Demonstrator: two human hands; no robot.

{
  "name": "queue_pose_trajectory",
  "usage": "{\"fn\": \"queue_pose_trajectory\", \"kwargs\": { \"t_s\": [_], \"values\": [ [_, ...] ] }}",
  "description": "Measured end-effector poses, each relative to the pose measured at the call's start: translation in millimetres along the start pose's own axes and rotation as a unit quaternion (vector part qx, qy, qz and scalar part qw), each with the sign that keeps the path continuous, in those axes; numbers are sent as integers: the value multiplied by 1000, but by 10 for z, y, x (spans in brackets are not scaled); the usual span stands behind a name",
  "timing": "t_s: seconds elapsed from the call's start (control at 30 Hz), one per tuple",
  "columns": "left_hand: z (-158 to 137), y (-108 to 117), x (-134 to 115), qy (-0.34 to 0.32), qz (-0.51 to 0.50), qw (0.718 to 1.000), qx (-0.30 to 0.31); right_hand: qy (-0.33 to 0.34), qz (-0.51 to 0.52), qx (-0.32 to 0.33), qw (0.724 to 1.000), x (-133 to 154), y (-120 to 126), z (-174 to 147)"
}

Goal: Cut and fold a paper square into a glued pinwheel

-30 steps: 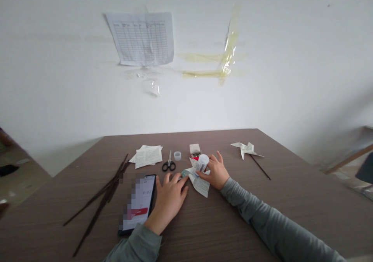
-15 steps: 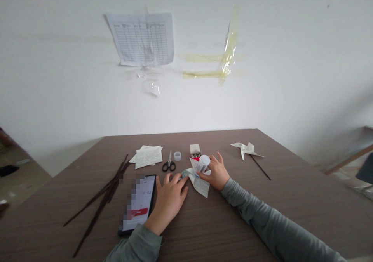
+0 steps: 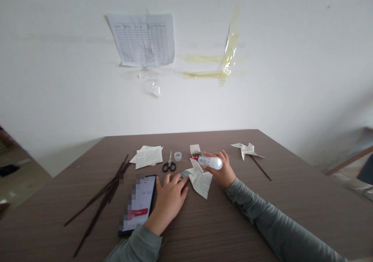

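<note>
My right hand [image 3: 223,171] grips a white glue bottle [image 3: 212,162], tilted almost flat above the table, its base toward me. Below it lies a printed paper [image 3: 203,182] cut and folded into pinwheel-like points. With fingers spread, my left hand [image 3: 169,198] rests flat on the table, and its fingertips touch the paper's left side, where a small greenish piece [image 3: 185,173] shows. Just behind the bottle's tip stands an open small box [image 3: 195,150] of metal pins or tacks. A clear round cap [image 3: 177,156] sits near black-handled scissors [image 3: 169,165].
A phone [image 3: 139,205] lies left of my left hand. Farther left are several dark thin sticks [image 3: 101,195]. Printed paper squares [image 3: 149,157] lie at the back left, and a paper pinwheel [image 3: 247,150] on a stick at the back right. Behind the table rises a wall [image 3: 276,68].
My right hand has moved slightly right and lifted off the paper. The glue bottle has swung from steeply upright to nearly flat. My left hand stays in place.
</note>
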State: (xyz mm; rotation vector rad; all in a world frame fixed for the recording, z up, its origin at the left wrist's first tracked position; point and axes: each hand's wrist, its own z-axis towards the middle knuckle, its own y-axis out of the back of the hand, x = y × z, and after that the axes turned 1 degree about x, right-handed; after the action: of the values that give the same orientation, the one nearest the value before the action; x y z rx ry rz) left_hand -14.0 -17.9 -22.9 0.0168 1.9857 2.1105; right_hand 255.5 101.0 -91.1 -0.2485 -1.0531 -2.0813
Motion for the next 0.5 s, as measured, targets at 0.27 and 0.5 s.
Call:
{"fn": "queue_pose_trajectory", "kwargs": {
  "t_s": [0.27,0.5],
  "values": [
    [-8,-11,12,-2,-1,1000,5,-23,13,7,1000,3,122,1],
    [-8,-75,64,-17,-3,1000,-21,-61,44,-39,996,-79,105,28]
  ]
}}
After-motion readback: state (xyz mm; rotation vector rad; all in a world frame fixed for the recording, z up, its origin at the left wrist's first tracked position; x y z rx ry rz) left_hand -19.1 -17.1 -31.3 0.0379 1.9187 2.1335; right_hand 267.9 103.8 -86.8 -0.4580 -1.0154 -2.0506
